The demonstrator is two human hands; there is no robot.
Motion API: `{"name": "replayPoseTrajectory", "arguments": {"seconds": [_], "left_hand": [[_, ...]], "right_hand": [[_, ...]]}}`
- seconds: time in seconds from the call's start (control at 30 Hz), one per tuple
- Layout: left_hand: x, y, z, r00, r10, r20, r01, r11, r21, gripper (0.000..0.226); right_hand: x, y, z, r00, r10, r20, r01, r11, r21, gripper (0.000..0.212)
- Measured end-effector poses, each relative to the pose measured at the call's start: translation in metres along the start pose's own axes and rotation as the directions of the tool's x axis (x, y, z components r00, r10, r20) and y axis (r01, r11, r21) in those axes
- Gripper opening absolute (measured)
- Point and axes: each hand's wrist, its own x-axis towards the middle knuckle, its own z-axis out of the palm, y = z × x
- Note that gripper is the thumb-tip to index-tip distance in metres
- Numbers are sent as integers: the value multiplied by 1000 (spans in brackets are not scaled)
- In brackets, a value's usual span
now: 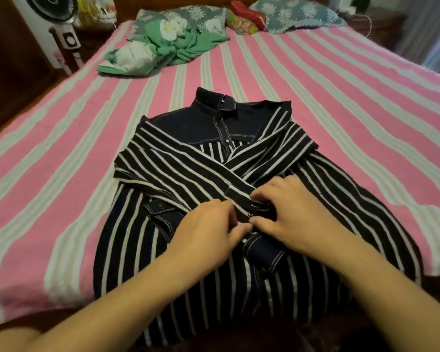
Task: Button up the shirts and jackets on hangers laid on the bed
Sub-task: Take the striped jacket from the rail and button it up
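Currently: fingertips of both hands pinched on one sleeve cuff, snap fastening in hand.

Left hand (208,226): thumb and forefinger closed on near edge of cuff (249,209). Right hand (287,212): fingers curled over far edge, thumb underneath, clamped on same cuff; two metal snaps (252,205) visible between the hands, apparently unjoined. Striped shirt (178,174): dark with white stripes, flat on bed (61,174), collar away from viewer, sleeves crossed over chest, front placket seemingly closed. Hanger hook (222,94): barely visible at collar. Second cuff (264,255): just below hands. Green garment (163,47): crumpled near pillows (297,13), well apart. Next, likely: align snap halves, press together.
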Motion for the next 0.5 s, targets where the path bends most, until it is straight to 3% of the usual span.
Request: {"name": "replayPoseTrajectory", "arguments": {"seconds": [0.1, 0.23, 0.37, 0.43, 0.5], "left_hand": [[2, 4, 0, 997, -17, 81, 9, 996, 93, 36], [15, 4, -5, 968, -143, 207, 136, 990, 48, 39], [19, 12, 8, 989, -135, 57, 133, 990, 38, 36], [21, 17, 13, 994, -108, -1, 108, 994, 17, 32], [24, 19, 15, 994, -111, -2, 111, 993, -37, 25]], "right_hand": [[5, 7, 4, 999, 27, 35, -24, 994, -104, 25], [11, 12, 4, 996, -7, 85, 20, 988, -156, 15], [13, 8, 6, 998, 49, 36, -43, 985, -167, 9], [17, 6, 1, 978, 208, -3, -208, 978, 0, 6], [21, 3, -7, 927, 365, 79, -374, 899, 228, 7]]}}
